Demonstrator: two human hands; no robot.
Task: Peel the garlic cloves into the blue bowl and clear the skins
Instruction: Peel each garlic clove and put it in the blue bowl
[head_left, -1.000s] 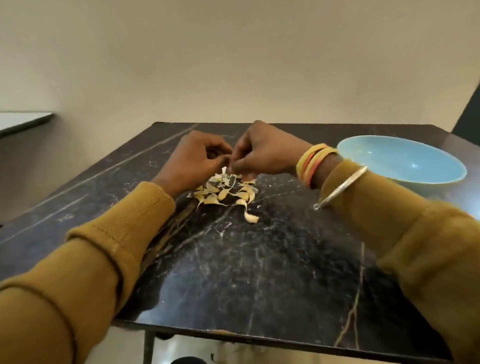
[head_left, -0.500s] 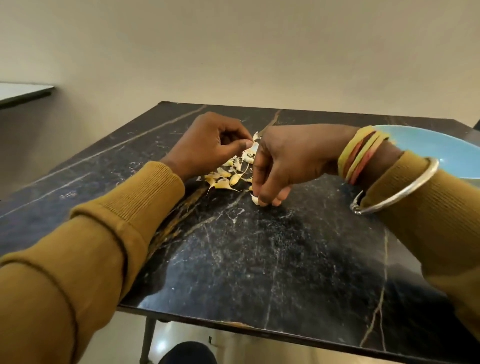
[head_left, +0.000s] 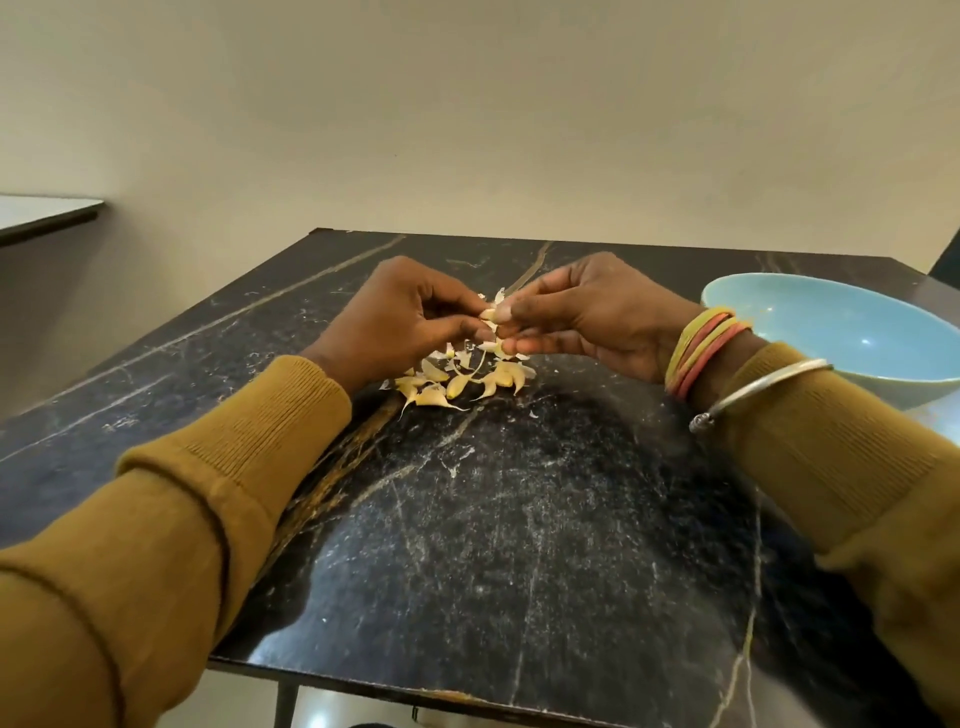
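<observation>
Beige wall stands behind a dark marbled desk (head_left: 519, 545). Over its middle the left hand (head_left: 400, 312) and right hand (head_left: 587, 317) meet, fingers curled, both pinching one small garlic clove (head_left: 488, 314) between them. Just beneath lies a loose heap of yellowish skins (head_left: 457, 379). Off to the right, apart from the heap, sits the blue bowl (head_left: 831, 322).

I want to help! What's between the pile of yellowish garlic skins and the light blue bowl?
Head view: the right hand and its bangled wrist, over dark marble table.
</observation>
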